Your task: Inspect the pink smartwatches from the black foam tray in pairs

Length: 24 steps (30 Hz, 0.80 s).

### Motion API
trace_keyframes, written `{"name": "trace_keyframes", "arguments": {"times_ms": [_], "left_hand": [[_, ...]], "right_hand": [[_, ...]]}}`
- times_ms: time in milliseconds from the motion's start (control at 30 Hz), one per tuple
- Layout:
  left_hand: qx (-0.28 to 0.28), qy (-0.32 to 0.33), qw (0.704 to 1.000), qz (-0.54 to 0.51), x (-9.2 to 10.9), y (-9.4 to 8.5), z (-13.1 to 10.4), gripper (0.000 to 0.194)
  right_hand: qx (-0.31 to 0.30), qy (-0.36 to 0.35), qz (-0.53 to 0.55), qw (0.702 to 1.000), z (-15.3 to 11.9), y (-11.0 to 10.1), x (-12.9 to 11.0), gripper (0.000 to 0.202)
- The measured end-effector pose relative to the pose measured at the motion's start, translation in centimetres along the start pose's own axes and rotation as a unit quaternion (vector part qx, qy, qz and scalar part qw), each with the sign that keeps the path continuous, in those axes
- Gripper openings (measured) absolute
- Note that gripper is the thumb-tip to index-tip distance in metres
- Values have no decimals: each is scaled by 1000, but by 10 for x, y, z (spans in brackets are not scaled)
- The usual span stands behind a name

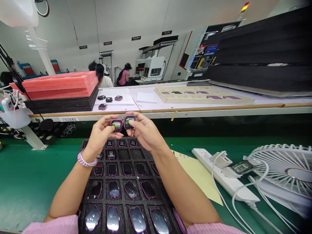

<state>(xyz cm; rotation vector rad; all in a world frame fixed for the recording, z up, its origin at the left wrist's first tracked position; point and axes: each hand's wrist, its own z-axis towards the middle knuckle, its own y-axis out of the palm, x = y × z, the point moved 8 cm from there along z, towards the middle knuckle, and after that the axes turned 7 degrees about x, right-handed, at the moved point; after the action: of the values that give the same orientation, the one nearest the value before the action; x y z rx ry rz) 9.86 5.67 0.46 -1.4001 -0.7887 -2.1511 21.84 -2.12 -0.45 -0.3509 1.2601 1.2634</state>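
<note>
My left hand [102,132] pinches a purple-rimmed smartwatch body [117,124] whose lit screen shows green and white. Close beside it, my right hand [145,130] grips a second smartwatch [129,121], its thumb lying on the lit screen. Both are held up side by side with their screens towards me; whether their edges touch I cannot tell. Under my hands lies a black foam tray [104,202] with rows of similar watches [113,189] in its pockets. Some far-row watches show white text, while the nearer screens are dark. Two pockets below my hands hold no watch.
A shelf above holds several watches [118,97] on paper, pink foam [56,85] and a beige tray [204,99]. Black foam sheets [263,58] are stacked at right. A power strip [226,175], cables and a white fan [282,172] lie right of a yellow sheet [198,175].
</note>
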Motion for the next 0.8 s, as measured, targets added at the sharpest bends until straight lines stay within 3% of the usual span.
{"name": "trace_keyframes", "arguments": {"times_ms": [300, 800], "left_hand": [[-5, -2, 1000, 4, -1, 2, 0, 40], [9, 4, 1000, 14, 2, -1, 0, 42]], "right_hand": [[23, -15, -31, 999, -1, -2, -1, 47], [-2, -3, -46, 999, -3, 2, -3, 47]]}}
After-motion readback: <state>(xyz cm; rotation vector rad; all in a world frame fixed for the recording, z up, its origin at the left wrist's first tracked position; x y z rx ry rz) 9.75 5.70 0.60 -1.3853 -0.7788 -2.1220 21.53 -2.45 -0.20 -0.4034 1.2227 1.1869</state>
